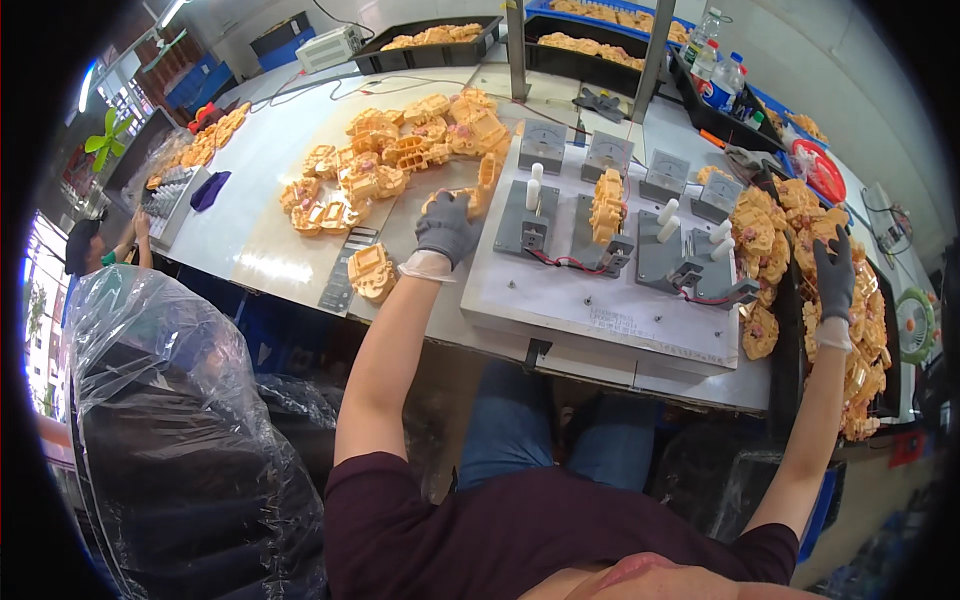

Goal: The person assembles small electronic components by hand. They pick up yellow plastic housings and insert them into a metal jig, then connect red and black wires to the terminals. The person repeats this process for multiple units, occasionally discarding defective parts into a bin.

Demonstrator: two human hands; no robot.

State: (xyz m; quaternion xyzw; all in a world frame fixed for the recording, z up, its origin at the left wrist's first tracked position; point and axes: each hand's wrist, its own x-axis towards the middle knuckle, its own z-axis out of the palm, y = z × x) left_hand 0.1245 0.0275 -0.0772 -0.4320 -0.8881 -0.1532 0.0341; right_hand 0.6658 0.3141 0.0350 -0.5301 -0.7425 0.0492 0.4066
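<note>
My left hand [447, 228], in a grey glove, is closed round an orange plastic part [484, 188] beside the left edge of the test board [520, 300]. My right hand [835, 275], gloved the same way, lies over a heap of orange plastic parts [860, 350] at the far right, its fingers apart. Whether its fingertips touch a part is hard to see. Four grey test fixtures with white-knobbed levers and analog meters [543, 145] stand on the board. One orange part [607, 207] sits upright in the second fixture from the left.
A loose pile of orange parts [370, 165] covers the table to the left, with a single part [371, 273] near its front edge. Black trays [430, 58] of parts stand behind. Metal posts [517, 50] rise at the back. Bottles [722, 85] stand back right. Another person [85, 245] sits far left.
</note>
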